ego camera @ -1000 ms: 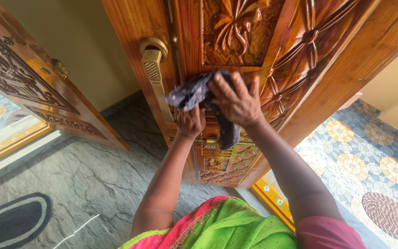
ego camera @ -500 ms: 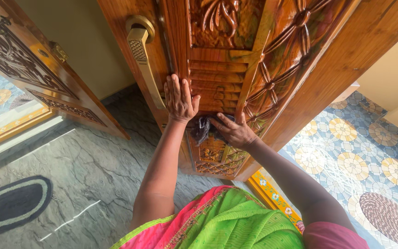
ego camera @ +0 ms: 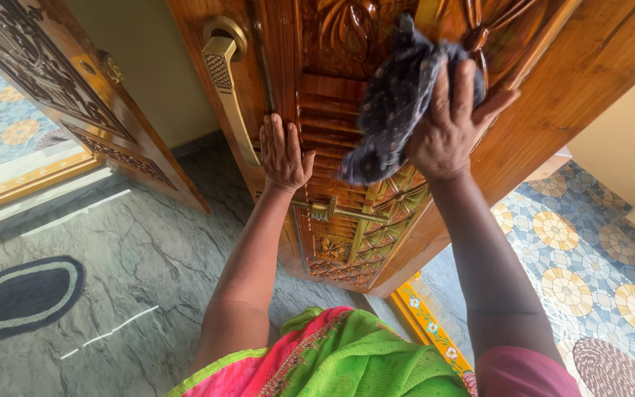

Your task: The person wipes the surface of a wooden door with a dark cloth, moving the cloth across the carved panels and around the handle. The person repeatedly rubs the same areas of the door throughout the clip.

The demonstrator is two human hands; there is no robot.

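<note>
Currently both arms reach up to one carved wooden door (ego camera: pixel 553 110). Left hand (ego camera: pixel 285 152): open, palm flat on the ribbed panel, just beside one brass handle (ego camera: pixel 223 81). Right hand (ego camera: pixel 450 121): fingers spread, pressing one dark cloth (ego camera: pixel 391 103) against the carving. One brass latch (ego camera: pixel 339 212) sits below both hands; one oval mat (ego camera: pixel 23 294) lies on the floor.

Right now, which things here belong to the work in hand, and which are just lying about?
In use: dark cloth pressed by the right hand; carved wooden door, steadied by the left hand.

Lying about: oval mat; brass handle; second door.
</note>
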